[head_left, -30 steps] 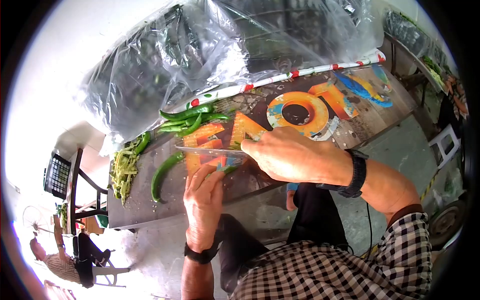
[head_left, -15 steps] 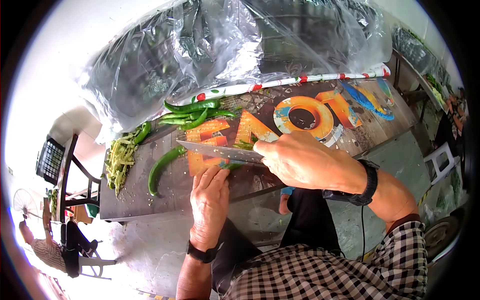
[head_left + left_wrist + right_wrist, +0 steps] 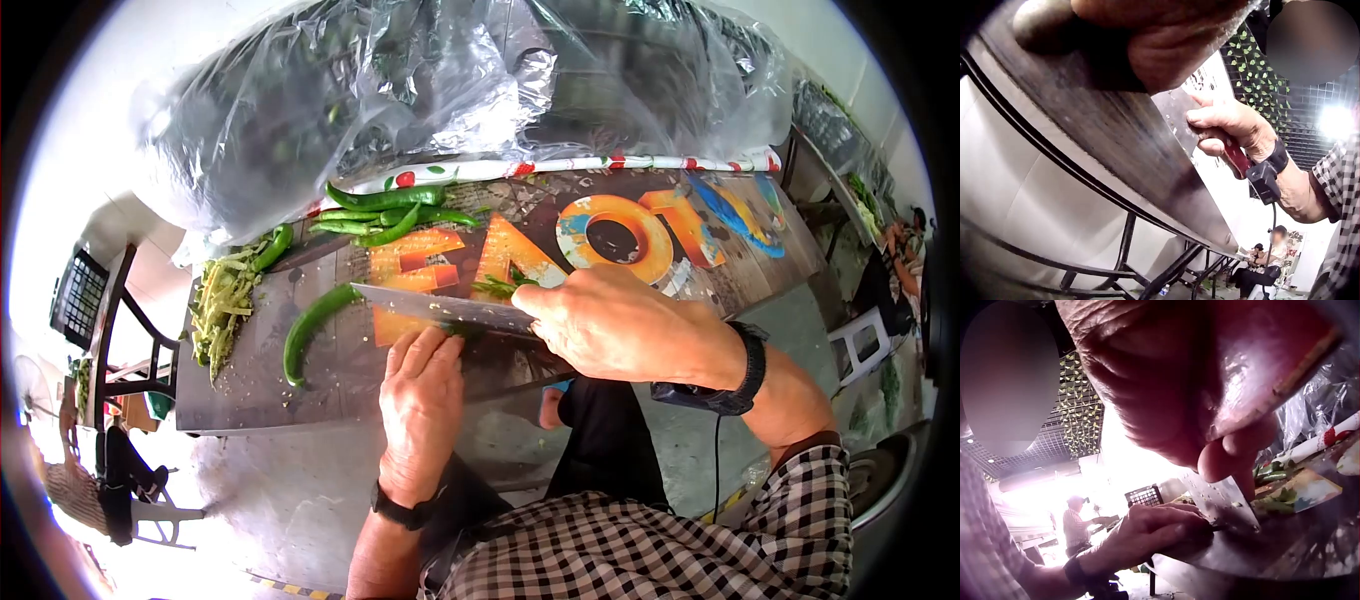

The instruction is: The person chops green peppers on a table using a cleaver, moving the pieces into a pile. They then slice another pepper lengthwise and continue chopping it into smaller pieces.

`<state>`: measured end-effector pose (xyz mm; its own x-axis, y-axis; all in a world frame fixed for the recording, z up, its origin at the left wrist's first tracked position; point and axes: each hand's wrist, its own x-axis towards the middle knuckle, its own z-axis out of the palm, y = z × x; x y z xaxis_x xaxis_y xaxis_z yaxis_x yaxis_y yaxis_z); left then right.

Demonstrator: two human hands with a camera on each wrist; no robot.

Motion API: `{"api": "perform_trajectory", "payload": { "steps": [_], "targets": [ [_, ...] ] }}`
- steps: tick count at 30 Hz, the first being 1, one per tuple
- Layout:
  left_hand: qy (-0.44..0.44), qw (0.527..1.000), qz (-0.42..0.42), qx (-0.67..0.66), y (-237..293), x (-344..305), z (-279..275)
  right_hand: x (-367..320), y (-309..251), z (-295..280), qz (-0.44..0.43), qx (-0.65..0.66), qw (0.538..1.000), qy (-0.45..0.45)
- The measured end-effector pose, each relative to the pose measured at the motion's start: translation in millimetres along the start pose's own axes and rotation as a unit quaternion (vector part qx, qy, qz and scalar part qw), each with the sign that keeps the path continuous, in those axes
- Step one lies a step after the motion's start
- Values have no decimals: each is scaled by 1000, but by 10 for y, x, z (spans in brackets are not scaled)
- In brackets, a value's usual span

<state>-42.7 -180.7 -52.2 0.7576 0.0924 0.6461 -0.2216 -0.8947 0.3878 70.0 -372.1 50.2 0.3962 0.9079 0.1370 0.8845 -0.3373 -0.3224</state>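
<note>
My right hand [image 3: 625, 325] grips a knife by its red handle [image 3: 1235, 159], fingers wrapped around it. The broad metal blade [image 3: 445, 306] points left across the table, flecked with small bits. My left hand [image 3: 425, 410] holds down a green chili pepper [image 3: 460, 328] close beside the blade, and its fingers cover most of that pepper. Cut green pieces [image 3: 497, 286] lie just past the blade, by my right thumb. One whole curved chili pepper [image 3: 308, 330] lies left of the knife tip. Farther back is a pile of whole green chili peppers [image 3: 400, 217].
A heap of pale green shreds [image 3: 222, 305] sits at the table's left end, a chili pepper [image 3: 274, 247] beside it. Clear plastic sheeting [image 3: 450, 80] covers the back, along a rolled fruit-print cloth [image 3: 560, 168]. The printed table [image 3: 330, 400] has its front edge near my legs.
The head view has shifted, so the table contents sit farther left. The knife blade has tilted and shows more of its side. Both hands keep their holds.
</note>
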Motion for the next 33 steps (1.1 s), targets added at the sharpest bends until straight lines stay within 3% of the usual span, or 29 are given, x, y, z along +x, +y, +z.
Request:
{"api": "perform_trajectory", "payload": {
  "steps": [9, 14, 18, 33],
  "targets": [
    [-7, 1000, 0, 13, -6, 20, 8, 460, -26, 189, -48, 15, 999, 14],
    [-2, 1000, 3, 7, 18, 10, -16, 327, 37, 167, -62, 14, 997, 47],
    [9, 1000, 8, 0, 20, -1, -9, 106, 149, 106, 0, -46, 997, 63],
    [6, 1000, -4, 6, -15, -13, 27, 76, -77, 33, 1, 11, 1000, -12]
  ]
}}
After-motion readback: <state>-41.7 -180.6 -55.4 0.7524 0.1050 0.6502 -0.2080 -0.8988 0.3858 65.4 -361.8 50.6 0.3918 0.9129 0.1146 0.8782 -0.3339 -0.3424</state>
